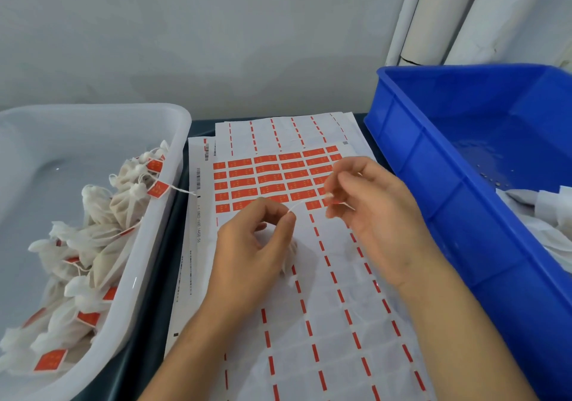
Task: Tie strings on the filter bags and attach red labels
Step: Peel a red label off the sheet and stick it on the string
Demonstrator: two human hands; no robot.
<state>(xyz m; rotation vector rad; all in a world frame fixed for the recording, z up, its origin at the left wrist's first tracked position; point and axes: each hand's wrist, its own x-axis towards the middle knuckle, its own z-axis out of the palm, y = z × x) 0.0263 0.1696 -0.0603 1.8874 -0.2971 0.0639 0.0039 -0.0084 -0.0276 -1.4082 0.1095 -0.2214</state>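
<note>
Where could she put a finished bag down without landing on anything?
Free: the back half of the white tub, behind its pile of bags, and the blue crate's floor ahead of the cloths. Crowded: the label sheet under both hands, and the tub's near side.

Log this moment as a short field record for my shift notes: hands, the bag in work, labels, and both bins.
left hand: pinches the string over a filter bag
right hand: fingers pinch the string's other end
string: stretched between both hands
filter bag: under the left hand, no red label on it visible
label sheet: red labels left on upper rows, lower rows peeled
white tub: on the left, holds tied bags with red labels
blue crate: on the right, white bags in its near corner
</note>
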